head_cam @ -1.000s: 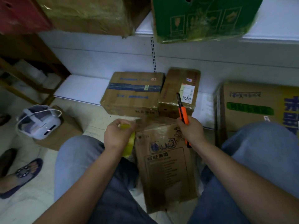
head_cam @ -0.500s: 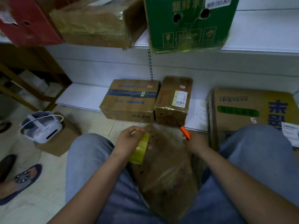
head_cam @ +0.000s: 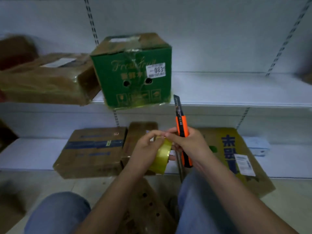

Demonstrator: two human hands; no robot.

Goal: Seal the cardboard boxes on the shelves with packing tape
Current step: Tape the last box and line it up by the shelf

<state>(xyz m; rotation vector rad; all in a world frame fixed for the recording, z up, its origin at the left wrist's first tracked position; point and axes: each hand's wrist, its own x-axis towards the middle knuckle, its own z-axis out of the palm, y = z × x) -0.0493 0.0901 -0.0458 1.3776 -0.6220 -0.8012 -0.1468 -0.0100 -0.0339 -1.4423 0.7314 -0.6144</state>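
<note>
The white upper shelf (head_cam: 236, 92) carries a green box (head_cam: 133, 76) with a brown box (head_cam: 47, 81) to its left, while the lower shelf (head_cam: 30, 154) holds a blue-taped box (head_cam: 91, 151), a narrow brown box (head_cam: 135, 137) and, far right, a yellow-printed box (head_cam: 239, 159).

The roll of packing tape (head_cam: 161, 156) is translucent yellow-gold, held on edge in mid-air in front of the lower shelf (head_cam: 33, 154). On the upper shelf (head_cam: 236, 92) a green box (head_cam: 133, 78) (white label on its front, two round holes below it) stands tilted, one bottom corner hanging past the shelf edge; glossy tape runs over its top and front. Left of it lies a brown box (head_cam: 47, 81), shiny with film. On the lower shelf sit a flat brown box with a blue band (head_cam: 92, 149), a narrower brown box (head_cam: 135, 141) touching its right side, and a yellow-brown box with blue characters (head_cam: 236, 157). Another brown box (head_cam: 145, 210) lies on the floor between the knees.
</note>
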